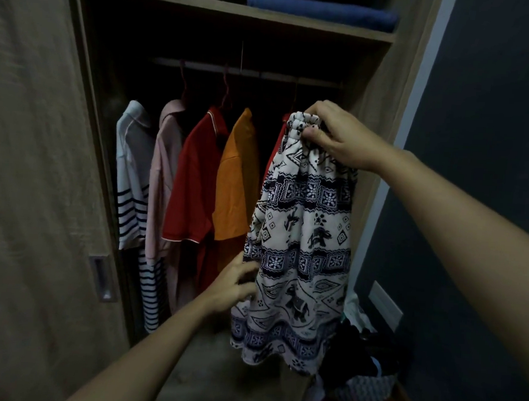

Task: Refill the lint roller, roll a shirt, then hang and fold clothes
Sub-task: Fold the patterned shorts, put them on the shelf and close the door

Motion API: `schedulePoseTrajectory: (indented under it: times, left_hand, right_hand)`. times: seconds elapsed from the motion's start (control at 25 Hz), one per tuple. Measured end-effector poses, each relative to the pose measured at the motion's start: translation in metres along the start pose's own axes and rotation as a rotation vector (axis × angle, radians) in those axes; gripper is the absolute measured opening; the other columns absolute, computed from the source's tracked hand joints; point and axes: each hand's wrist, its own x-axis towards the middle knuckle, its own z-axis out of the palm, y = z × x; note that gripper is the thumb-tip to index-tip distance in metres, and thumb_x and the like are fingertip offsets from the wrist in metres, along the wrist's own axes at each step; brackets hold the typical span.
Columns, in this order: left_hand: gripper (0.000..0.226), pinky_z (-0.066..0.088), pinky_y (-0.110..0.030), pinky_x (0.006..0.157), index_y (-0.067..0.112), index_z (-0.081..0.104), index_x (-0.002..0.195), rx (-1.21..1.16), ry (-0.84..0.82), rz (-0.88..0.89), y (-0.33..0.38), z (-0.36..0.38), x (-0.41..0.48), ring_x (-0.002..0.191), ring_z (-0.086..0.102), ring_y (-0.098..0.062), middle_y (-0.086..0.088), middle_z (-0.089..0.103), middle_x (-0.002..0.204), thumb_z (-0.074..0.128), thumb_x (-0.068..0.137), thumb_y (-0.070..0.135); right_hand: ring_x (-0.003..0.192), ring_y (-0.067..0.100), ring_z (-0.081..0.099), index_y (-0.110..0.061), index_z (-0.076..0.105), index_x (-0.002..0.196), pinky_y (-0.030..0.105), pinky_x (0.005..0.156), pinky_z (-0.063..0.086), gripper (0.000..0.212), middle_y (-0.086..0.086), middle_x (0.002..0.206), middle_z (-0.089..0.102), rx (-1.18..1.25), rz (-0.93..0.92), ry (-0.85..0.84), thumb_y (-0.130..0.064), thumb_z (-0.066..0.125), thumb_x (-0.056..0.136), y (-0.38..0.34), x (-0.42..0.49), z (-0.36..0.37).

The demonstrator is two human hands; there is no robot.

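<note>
— Two hands are busy with one piece of clothing. Why is it held so high?

— The patterned shorts (301,233) are pinched at the stretchy waistband by the right hand (335,136), which is closed tight on the gathered cloth. Held from the top like that, the shorts hang straight down in front of the open wardrobe (398,121), so the shape can be seen.

— And the left hand (236,285)?

— It is placed low at the side edge of the shorts. The fingers (248,272) are curled against the cloth, but it cannot be told if the cloth is really gripped or only touched. It is likely put there so the cloth can be pulled flat.

— What else is in there?

— Four tops are hung on the rail (249,72): a striped shirt (132,192), a pink shirt (166,169), a red polo shirt (193,180) and an orange shirt (236,180). Something red is hidden behind the shorts. A blue folded cloth (321,10) is kept on the shelf above.

— And down by the floor?

— A basket (366,389) of dark clothes is set just beside the wardrobe, near the hanging hem. More work is probably waiting there.

— So which step is this?

— The hanging or folding part, it seems.
</note>
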Motion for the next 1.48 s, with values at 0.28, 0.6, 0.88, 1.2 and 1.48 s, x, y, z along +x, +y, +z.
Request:
schedulePoseTrajectory:
  times: [0.28, 0.6, 0.88, 1.2, 1.48]
  left_hand:
    - [0.033, 0.046, -0.026, 0.064, 0.019, 0.054, 0.071, 0.148, 0.049, -0.006, -0.014, 0.01, -0.006, 0.067, 0.055, -0.002, 0.004, 0.057, 0.073, 0.054, 0.087, 0.048]
    - [0.006, 0.039, -0.02, 0.069, 0.02, 0.045, 0.096, 0.196, 0.245, -0.023, -0.022, 0.008, -0.027, 0.074, 0.053, 0.001, 0.012, 0.054, 0.082, 0.04, 0.099, 0.023]
    - [0.033, 0.054, -0.033, 0.067, 0.035, 0.041, 0.12, 0.549, 0.149, 0.154, -0.05, -0.008, -0.043, 0.077, 0.058, -0.022, 0.001, 0.049, 0.102, 0.047, 0.092, 0.018]
    - [0.055, 0.029, -0.006, 0.1, 0.018, 0.057, 0.125, 0.569, -0.218, 0.109, -0.049, -0.021, -0.051, 0.117, 0.051, -0.007, 0.002, 0.058, 0.126, 0.047, 0.072, 0.008]
    - [0.021, 0.035, -0.026, 0.072, 0.03, 0.061, 0.089, 0.923, 0.002, 0.46, -0.019, -0.016, -0.052, 0.087, 0.049, -0.01, 0.007, 0.051, 0.093, 0.051, 0.085, 0.047]
  right_hand:
    - [0.103, 0.023, 0.052, -0.013, 0.047, 0.117, 0.042, 0.089, 0.04, 0.038, 0.008, 0.115, 0.051, -0.075, 0.111, 0.099, -0.043, 0.044, 0.093, 0.01, 0.001, -0.009]
    - [0.114, 0.029, 0.049, -0.012, 0.044, 0.121, 0.045, 0.094, 0.036, 0.043, 0.011, 0.122, 0.051, -0.178, 0.321, 0.183, -0.046, 0.04, 0.095, 0.029, -0.015, 0.007]
    - [0.106, 0.033, 0.051, -0.01, 0.043, 0.115, 0.045, 0.087, 0.039, 0.046, 0.015, 0.116, 0.051, -0.249, 0.458, 0.225, -0.05, 0.034, 0.095, 0.04, -0.019, 0.014]
    - [0.109, 0.034, 0.05, -0.009, 0.044, 0.115, 0.046, 0.088, 0.038, 0.046, 0.016, 0.119, 0.051, -0.272, 0.494, 0.223, -0.049, 0.035, 0.094, 0.039, -0.021, 0.031]
    - [0.111, 0.036, 0.049, -0.008, 0.041, 0.118, 0.05, 0.092, 0.038, 0.049, 0.019, 0.121, 0.05, -0.165, 0.628, 0.21, -0.05, 0.034, 0.095, 0.036, -0.022, 0.044]
